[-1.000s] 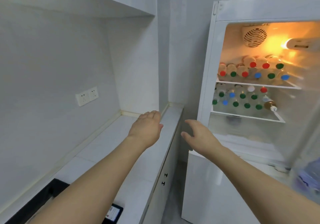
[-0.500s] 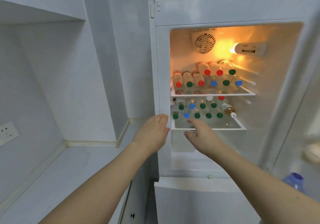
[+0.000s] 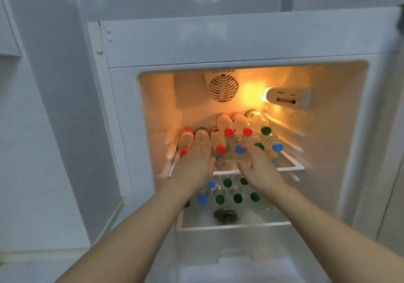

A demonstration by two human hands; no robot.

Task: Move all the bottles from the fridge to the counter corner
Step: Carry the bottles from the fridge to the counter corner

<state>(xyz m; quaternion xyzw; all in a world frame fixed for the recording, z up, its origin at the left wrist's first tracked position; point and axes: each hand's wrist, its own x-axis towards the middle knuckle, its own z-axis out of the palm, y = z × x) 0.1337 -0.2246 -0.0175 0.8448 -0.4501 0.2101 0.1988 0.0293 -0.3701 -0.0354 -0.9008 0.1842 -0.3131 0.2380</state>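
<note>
Both forearms reach forward into the open fridge (image 3: pixel 122 112). The left hand (image 3: pixel 194 164) lies palm down with its fingers straight and together, gripping nothing; its fingertips (image 3: pixel 204 146) lie over the neck end of a bottle on the upper shelf (image 3: pixel 290 169), whose cap cannot be seen. Whether they touch it is unclear. The right hand (image 3: pixel 259 165) is also released, fingers loosely spread, its fingertips just at the blue cap (image 3: pixel 239 148) of another lying bottle; contact cannot be told from the blur.

Below the wrists, on the lower shelf (image 3: pixel 273 223), more bottles lie with green and blue caps toward the viewer, and a dark object (image 3: pixel 225 214) sits in front of them.

Just left of the left fingers lies a red cap (image 3: pixel 183 151); between the two hands sits another red cap (image 3: pixel 220 148). Right of the right fingers are a green cap (image 3: pixel 259 146) and a second blue cap (image 3: pixel 277 147).

Beyond the fingertips a second layer of bottles is stacked, with two red caps and one green. Farther back are the fan grille (image 3: pixel 223 88) and, to its right, the glowing lamp housing (image 3: pixel 286 98).
</note>
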